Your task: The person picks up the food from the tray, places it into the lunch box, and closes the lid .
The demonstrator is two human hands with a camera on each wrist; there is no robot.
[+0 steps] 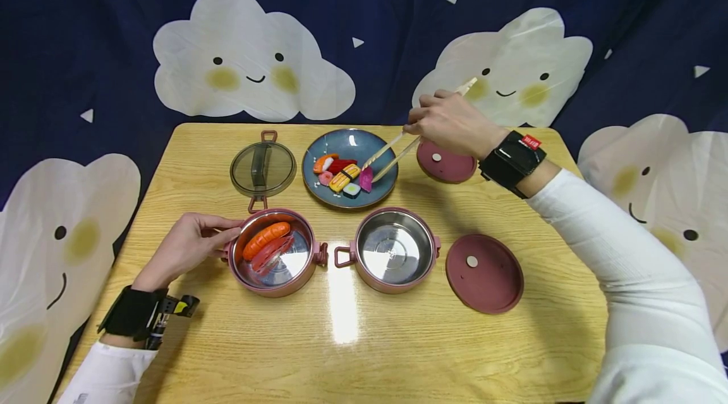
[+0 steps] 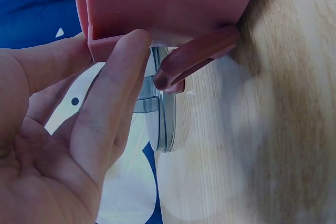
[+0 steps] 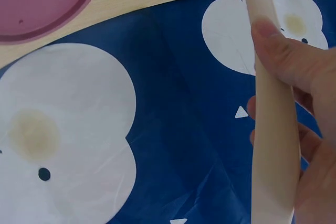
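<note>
Blue-glazed, the plate point(image 1: 348, 140) is set farther back than the left pot point(image 1: 279, 291), which is pinched at its edge by the left hand point(image 1: 188, 246). Chopsticks point(image 1: 398, 157) are gripped in the right hand point(image 1: 449, 119), their tips about the purple piece point(image 1: 366, 181) on the plate. That piece is best squeezed gently and lifted level. The tips are shown only from the head; the pot's drooping handle point(image 2: 199, 52) is shown plainly at the left wrist.

One plate point(image 1: 335, 143); at it, one pair of chopsticks point(image 1: 399, 158) and six food pieces point(image 1: 339, 183). Left of the plate, one glass lid point(image 1: 258, 167); right, two maroon lids point(image 1: 485, 284); in front, two pots point(image 1: 279, 291), two food pieces inside one.
</note>
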